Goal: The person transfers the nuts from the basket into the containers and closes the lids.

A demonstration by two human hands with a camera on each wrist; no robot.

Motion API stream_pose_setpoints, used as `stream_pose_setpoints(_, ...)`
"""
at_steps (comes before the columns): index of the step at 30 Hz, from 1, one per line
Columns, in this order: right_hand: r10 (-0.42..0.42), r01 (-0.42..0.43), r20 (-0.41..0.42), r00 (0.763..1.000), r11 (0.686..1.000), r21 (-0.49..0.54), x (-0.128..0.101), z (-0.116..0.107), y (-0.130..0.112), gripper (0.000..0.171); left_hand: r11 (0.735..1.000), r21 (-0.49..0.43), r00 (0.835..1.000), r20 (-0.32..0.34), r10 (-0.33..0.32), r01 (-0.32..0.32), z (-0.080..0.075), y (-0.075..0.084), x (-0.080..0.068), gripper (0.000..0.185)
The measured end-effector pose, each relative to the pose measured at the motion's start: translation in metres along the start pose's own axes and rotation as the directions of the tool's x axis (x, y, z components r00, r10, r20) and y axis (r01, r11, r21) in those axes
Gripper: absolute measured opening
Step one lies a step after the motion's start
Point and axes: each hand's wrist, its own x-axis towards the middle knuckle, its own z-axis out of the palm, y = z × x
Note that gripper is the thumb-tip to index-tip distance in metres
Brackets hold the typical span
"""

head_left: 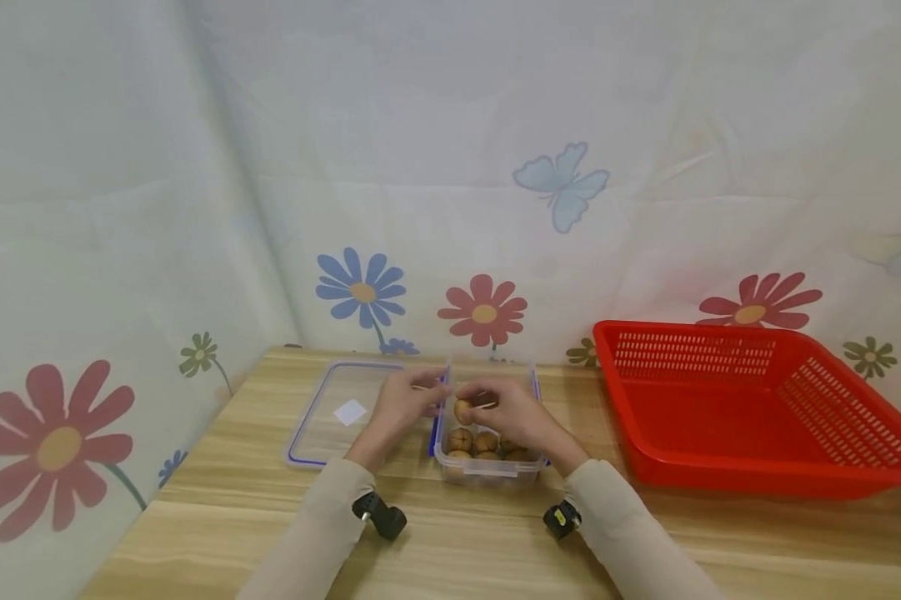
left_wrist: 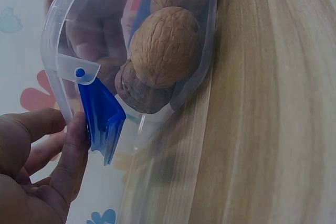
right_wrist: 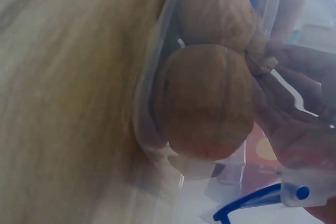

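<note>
— What do we have in front of us?

— We have a clear box (head_left: 488,462) full of walnuts on the wooden surface (head_left: 450,542). Our right hand (head_left: 513,414) is over the box and its grip is pinching one walnut (head_left: 463,410) just above the others.

— And our left hand (head_left: 405,404)?

— It is at the left side of the box. Its fingers (left_wrist: 71,156) curl onto the blue clip (left_wrist: 102,119) there, so that grip is narrow and holds the clip.

— What else is around us?

— The clear lid (head_left: 341,412) with the blue edge lies flat just left of the box, partly under our left hand. A big red basket (head_left: 750,408) sits well apart on the right. A cloth with flowers and a butterfly (head_left: 450,167) hangs behind everything.

— Is anything in the way?

— Our right hand covers part of the box. In the right wrist view the walnuts (right_wrist: 207,98) press close against the clear wall, and they look blurry.
</note>
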Motion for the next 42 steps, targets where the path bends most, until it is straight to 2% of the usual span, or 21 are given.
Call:
stream_pose_setpoints(15,0.081,-0.077,0.019,0.997,0.985,-0.153,0.0018,0.0026,-0.0021,0.022,1.000,0.023,1.000,-0.007,0.007,-0.007,-0.0002,0.0004,-0.0004,0.039)
stream_pose_setpoints(21,0.109,-0.089,0.074,0.991,0.968,-0.235,0.0032,0.0016,-0.0043,0.030,1.000,0.028,1.000,-0.006,0.010,-0.010,-0.0007,0.0005,-0.0010,0.039)
stream_pose_setpoints(29,0.129,-0.103,0.111,0.985,0.971,-0.216,0.0032,0.0014,-0.0053,0.027,1.000,0.027,1.000,-0.005,0.006,-0.006,0.0000,-0.0008,0.0005,0.039)
stream_pose_setpoints(42,0.163,-0.147,0.072,0.984,0.972,-0.184,0.0023,0.0013,-0.0045,0.026,1.000,0.027,1.000,-0.007,0.005,-0.005,0.0004,0.0002,-0.0001,0.039)
